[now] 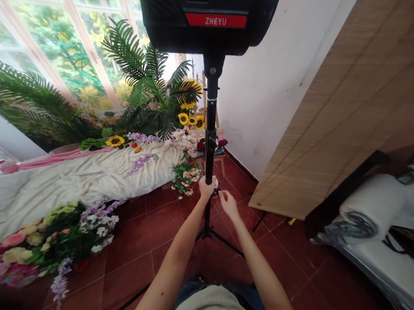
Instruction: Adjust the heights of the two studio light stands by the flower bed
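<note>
A black studio light [215, 37] with a red ZHEYU label tops a black stand [209, 160] that rises in front of me. My left hand [207, 188] is wrapped round the pole low down, above the spread legs. Just to its right, the fingertips of my right hand [227, 201] pinch a small dark knob [216, 192] on the stand's side. Both arms reach forward from the bottom of the view. The stand looks upright, its legs resting on the red tiles.
Left, a bed [135, 164] with cream cloth bears sunflowers and purple flowers; a large bouquet [45, 243] lies nearer. Palm leaves [128, 60] stand by the window. A wooden panel [312, 110] and a white sofa [373, 204] are at right. Red tiles [159, 222] surround the stand.
</note>
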`<state>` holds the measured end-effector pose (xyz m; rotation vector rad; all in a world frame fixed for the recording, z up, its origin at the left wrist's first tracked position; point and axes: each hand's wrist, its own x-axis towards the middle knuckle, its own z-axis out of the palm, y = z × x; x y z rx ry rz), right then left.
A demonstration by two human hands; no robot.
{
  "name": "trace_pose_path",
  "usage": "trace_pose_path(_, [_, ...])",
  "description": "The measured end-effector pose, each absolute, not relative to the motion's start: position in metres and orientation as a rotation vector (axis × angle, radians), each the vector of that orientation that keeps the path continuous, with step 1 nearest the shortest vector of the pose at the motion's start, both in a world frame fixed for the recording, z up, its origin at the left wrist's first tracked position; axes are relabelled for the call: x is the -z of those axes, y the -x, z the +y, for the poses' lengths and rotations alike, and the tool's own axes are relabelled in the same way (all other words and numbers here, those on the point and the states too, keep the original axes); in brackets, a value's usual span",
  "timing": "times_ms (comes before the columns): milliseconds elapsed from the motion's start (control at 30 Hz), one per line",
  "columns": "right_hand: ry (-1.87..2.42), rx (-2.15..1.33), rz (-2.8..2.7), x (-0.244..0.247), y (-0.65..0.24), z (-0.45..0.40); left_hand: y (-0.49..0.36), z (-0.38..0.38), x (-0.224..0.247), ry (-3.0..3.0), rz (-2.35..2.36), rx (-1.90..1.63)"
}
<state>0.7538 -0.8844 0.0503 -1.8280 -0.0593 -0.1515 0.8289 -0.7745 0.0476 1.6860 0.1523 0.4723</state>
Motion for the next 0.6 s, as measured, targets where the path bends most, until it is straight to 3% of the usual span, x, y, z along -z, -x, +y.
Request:
trace_pose_path(267, [1.373, -0.224, 0.227, -0.052, -0.770, -0.880, -0.830, -0.773, -0.046, -1.723, 0.151, -0.507])
trace_pose_path(467, [1.664, 0.226, 0.008, -0.043, -0.769, -0.881, -0.830, -0.774, -0.047, -1.682, 0.127, -0.473])
trace_pose_path(600, [1.868, 0.314, -0.125, -0.044, -0.764, -0.883, -0.829, -0.774, -0.047, -1.701, 0.125, -0.498])
